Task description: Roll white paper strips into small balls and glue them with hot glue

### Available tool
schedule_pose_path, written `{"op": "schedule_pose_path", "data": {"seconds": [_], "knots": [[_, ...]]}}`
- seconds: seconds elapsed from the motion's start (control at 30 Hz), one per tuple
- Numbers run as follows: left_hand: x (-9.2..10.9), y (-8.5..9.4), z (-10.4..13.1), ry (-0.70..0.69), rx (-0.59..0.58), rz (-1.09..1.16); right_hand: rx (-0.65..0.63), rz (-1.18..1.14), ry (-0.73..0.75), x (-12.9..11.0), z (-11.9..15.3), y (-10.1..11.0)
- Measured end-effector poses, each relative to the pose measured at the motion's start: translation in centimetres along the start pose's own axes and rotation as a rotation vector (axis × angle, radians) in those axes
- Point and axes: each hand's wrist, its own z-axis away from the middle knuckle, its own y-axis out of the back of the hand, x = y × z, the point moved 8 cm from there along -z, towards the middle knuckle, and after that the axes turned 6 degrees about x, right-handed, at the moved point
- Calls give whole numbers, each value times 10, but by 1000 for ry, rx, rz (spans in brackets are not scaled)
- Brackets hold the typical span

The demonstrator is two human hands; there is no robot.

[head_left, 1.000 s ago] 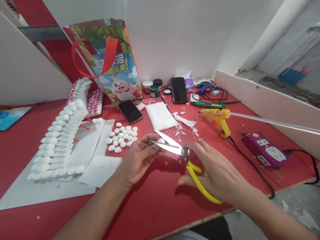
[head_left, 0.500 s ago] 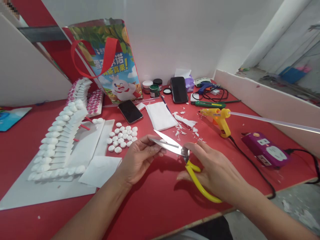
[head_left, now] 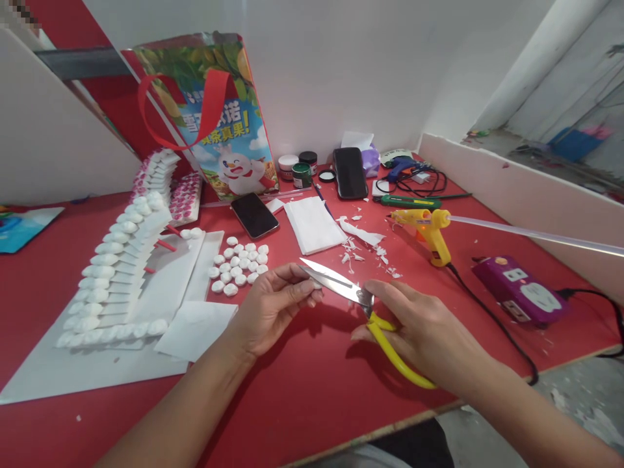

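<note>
My right hand point(head_left: 414, 331) grips the yellow-handled scissors point(head_left: 344, 286), with the thumb side near the pivot. Their blades point left, almost together. My left hand point(head_left: 273, 305) is pinched closed by the blade tips; whatever lies between its fingertips is too small and covered to make out. Just beyond that hand sit several small round white pieces point(head_left: 240, 264) in a cluster. To its left, a white card point(head_left: 197, 330) lies on a larger white board point(head_left: 146, 372).
A white model with rows of rounded pieces point(head_left: 104, 273) stands at left. Farther back are a phone point(head_left: 254, 216), stacked white paper point(head_left: 314, 225), white scraps point(head_left: 361, 233), and a printed bag point(head_left: 229, 130). On the right, a yellow glue gun point(head_left: 429, 234) and purple power strip point(head_left: 519, 292) trail cables.
The scissor blades have come closer together, and the scissors have shifted slightly right with my right hand. My left hand stays nearly in place, still pinched.
</note>
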Motion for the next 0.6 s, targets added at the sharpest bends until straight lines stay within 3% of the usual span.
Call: {"op": "schedule_pose_path", "data": {"seconds": [0.1,0.2,0.33,0.47,0.6], "knots": [[-2,-1,-1,21,-6,7,-56,-16,-66,11,3,-1],[-3,-2,-1,61,-12,42,-126,24,-293,41,5,-2],[-3,-2,-2,95,-6,87,-219,315,-585,76,3,6],[1,-2,-1,82,1,118,-382,527,-702,82,-9,4],[6,-2,0,56,25,131,-463,588,-673,73,-24,-4]]}}
